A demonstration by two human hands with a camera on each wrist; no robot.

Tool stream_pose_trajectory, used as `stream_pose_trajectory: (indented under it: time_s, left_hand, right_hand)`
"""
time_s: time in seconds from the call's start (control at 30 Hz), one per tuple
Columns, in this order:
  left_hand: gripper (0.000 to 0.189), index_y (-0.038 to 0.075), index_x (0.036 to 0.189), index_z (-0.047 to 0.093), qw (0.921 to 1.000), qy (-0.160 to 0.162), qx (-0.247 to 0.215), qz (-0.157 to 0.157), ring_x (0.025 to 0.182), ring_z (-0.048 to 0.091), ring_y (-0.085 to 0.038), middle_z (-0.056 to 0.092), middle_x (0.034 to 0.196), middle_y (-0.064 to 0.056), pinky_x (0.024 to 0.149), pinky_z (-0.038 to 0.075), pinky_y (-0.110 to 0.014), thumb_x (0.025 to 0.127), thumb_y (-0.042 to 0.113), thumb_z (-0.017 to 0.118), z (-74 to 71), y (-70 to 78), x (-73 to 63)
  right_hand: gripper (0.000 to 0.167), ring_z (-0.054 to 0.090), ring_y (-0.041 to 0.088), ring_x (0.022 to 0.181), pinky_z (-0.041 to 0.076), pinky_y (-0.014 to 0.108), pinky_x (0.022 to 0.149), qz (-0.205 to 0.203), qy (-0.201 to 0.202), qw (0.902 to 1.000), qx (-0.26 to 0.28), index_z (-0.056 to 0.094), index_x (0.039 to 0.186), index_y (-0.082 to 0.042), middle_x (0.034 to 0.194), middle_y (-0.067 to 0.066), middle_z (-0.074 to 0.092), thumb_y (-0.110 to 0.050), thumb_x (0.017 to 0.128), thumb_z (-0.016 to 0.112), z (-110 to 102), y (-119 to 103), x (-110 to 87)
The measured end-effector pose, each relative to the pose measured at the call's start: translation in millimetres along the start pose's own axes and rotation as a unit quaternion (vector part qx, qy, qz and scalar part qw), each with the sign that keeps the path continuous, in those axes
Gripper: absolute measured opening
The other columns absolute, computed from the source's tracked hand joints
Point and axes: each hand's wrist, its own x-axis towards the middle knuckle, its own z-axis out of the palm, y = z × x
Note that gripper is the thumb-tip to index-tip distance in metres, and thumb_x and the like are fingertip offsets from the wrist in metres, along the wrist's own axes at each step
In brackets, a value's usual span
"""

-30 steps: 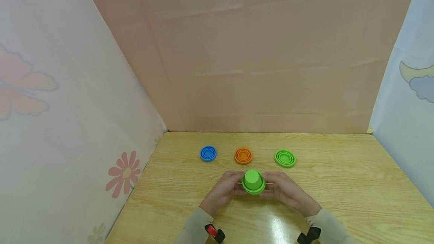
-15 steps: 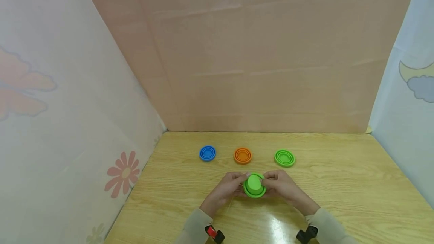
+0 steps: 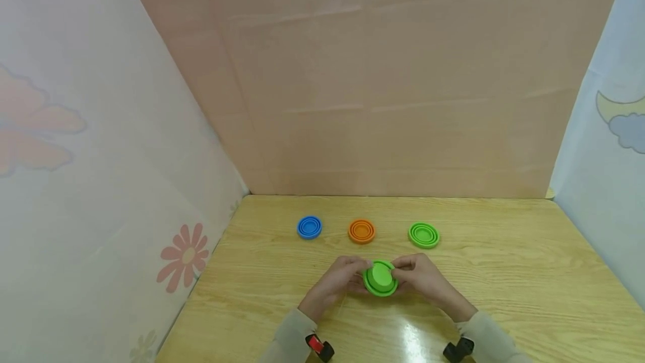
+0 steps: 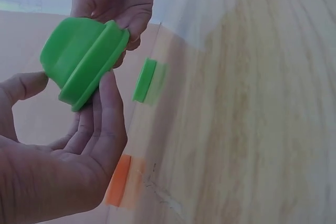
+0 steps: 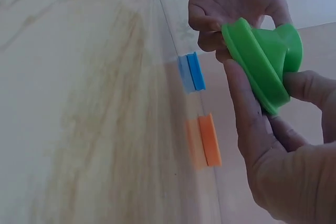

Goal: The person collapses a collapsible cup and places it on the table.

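Between both hands, above the table, is a green collapsible cup (image 3: pixel 381 278), its base bulging up toward the head camera and its wide rim facing down. My left hand (image 3: pixel 336 283) grips it from the left, thumb on the side wall and fingers under the rim. From the other side my right hand (image 3: pixel 424 283) pinches it; its thumb presses a dent into the wall, seen on the green cup (image 5: pixel 273 51) in the right wrist view. In the left wrist view the cup (image 4: pixel 79 56) is tilted, partly popped out.
A row of flattened collapsible cups lies beyond the hands: blue (image 3: pixel 309 228) at left, orange (image 3: pixel 361 231) in the middle, green (image 3: pixel 424 235) at right. The wooden table (image 3: pixel 504 262) ends at a tan backdrop (image 3: pixel 403 99), with printed cloth on both sides.
The green cup has tilted so its base faces the camera more and looks lower. Both thumbs have shifted from the rim onto the cup's wall. The flat cups have stayed put.
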Motion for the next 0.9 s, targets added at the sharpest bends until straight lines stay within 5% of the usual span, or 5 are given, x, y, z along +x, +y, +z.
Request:
stream_pose_trajectory:
  time_s: [0.17, 0.37, 0.53, 0.7, 0.9]
  left_hand:
    - [0.024, 0.0, 0.11, 0.074, 0.9998, 0.018, -0.001, 0.005, 0.082, 0.073, -0.013, 0.074, 0.097, -0.003, 0.082, 0.068, -0.041, 0.099, 0.02, 0.065, 1.4, -0.9, 1.3]
    - [0.028, 0.0, 0.117, 0.075, 0.9977, 0.066, 0.006, 0.014, 0.084, 0.072, -0.014, 0.074, 0.11, -0.009, 0.08, 0.067, -0.035, 0.101, 0.021, 0.065, -4.5, -3.6, 4.5]
    - [0.028, -0.002, 0.119, 0.074, 0.9958, 0.088, 0.018, 0.02, 0.079, 0.071, -0.014, 0.075, 0.108, -0.011, 0.075, 0.067, -0.032, 0.102, 0.019, 0.065, -5.4, -4.5, 5.3]
    - [0.031, -0.002, 0.124, 0.072, 0.9959, 0.085, 0.018, 0.026, 0.079, 0.07, -0.012, 0.075, 0.107, -0.01, 0.077, 0.067, -0.033, 0.104, 0.02, 0.063, -0.5, -4.0, 2.2]
    - [0.036, -0.003, 0.132, 0.068, 0.9985, 0.036, -0.016, 0.037, 0.085, 0.072, -0.013, 0.075, 0.113, -0.012, 0.086, 0.067, -0.035, 0.104, 0.02, 0.063, 0.0, -1.4, -1.2]
  right_hand:
    - [0.033, 0.078, 0.016, 0.086, 0.068, 0.044, 0.081, 0.009, -0.009, 0.9998, 0.013, 0.067, 0.123, 0.018, 0.113, 0.014, 0.077, -0.007, 0.101, 0.06, 0.4, 0.5, -0.8]
    - [0.044, 0.076, 0.02, 0.108, 0.063, 0.046, 0.098, 0.032, -0.056, 0.9933, 0.096, 0.057, 0.137, 0.018, 0.126, 0.011, 0.073, -0.014, 0.107, 0.059, -1.4, -2.7, -2.9]
    - [0.048, 0.076, 0.019, 0.109, 0.062, 0.045, 0.101, 0.037, -0.073, 0.9899, 0.116, 0.052, 0.141, 0.017, 0.12, 0.006, 0.076, -0.012, 0.105, 0.063, -0.8, -5.9, -3.9]
    - [0.048, 0.076, 0.016, 0.104, 0.064, 0.043, 0.098, 0.036, -0.05, 0.9929, 0.102, 0.051, 0.138, 0.019, 0.115, 0.004, 0.075, -0.01, 0.102, 0.064, 1.4, -4.8, -3.8]
    - [0.047, 0.077, 0.015, 0.096, 0.066, 0.043, 0.092, 0.032, 0.0, 0.9973, 0.066, 0.053, 0.137, 0.02, 0.11, 0.005, 0.077, -0.008, 0.101, 0.061, 1.5, -3.2, -2.1]
